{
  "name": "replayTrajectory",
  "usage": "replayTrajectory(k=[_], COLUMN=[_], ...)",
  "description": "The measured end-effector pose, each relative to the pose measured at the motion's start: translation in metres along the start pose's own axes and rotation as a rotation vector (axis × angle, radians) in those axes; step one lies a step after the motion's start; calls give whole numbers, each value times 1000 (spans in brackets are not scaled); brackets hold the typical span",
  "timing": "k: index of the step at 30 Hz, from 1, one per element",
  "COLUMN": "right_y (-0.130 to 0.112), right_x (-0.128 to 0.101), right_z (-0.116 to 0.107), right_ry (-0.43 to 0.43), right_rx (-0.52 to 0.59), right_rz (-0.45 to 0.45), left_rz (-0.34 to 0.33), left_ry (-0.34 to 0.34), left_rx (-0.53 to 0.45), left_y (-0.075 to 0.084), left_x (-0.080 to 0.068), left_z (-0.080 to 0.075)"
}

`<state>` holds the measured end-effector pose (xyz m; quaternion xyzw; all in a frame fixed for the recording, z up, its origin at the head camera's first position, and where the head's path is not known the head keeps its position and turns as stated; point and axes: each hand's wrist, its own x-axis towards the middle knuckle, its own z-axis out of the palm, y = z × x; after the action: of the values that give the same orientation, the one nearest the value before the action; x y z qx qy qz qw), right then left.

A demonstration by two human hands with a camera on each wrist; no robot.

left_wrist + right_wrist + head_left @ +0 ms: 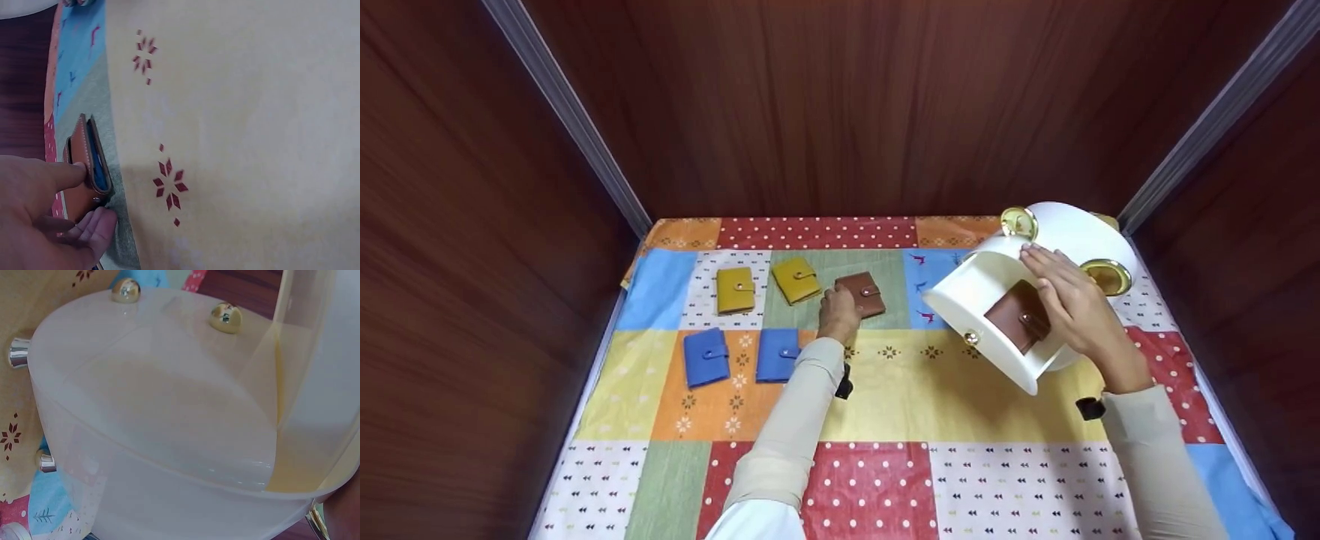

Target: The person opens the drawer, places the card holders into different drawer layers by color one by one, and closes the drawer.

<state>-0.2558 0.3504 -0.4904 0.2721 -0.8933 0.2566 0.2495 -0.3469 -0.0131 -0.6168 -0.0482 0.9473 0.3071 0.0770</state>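
Left hand [840, 311] pinches brown wallet [862, 293] — fingertips hidden underneath.

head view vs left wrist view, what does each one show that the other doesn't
Only the head view shows the right hand resting on the white box with a brown wallet in its swung-out tray, plus two yellow wallets and two blue wallets. Only the left wrist view shows the blue lining at the open edge of the brown wallet on the cloth, pinched between thumb and fingers. Both show the left hand on that wallet and the patchwork cloth.
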Motion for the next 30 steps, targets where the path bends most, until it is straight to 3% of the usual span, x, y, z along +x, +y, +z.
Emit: replayTrajectory(k=[3,7,13,19,22,25,27,30], right_y=[0,0,-1,-1,-1,0,0,0], right_x=[0,1,2,1,1,0,0,0], right_z=[0,1,0,1,1,0,0,0], right_ry=[-4,1,17,13,10,8,7,5], right_rx=[0,9,18,9,8,9,7,4], right_rz=[-4,-16,-30,-24,-19,-14,-13,-13], left_rz=[-57,-96,-105,-104,-103,-95,-100,-95], left_ry=[1,-7,-21,-34,-48,-52,-63,-55], left_rx=[-66,-82,-114,-221,-351,-461,-497,-503], left_y=[0,-4,-16,-22,-19,-11,-3,-3], left_x=[1,9,32,41,35,20,8,4], left_z=[-1,1,16,20,16,5,-6,-6])
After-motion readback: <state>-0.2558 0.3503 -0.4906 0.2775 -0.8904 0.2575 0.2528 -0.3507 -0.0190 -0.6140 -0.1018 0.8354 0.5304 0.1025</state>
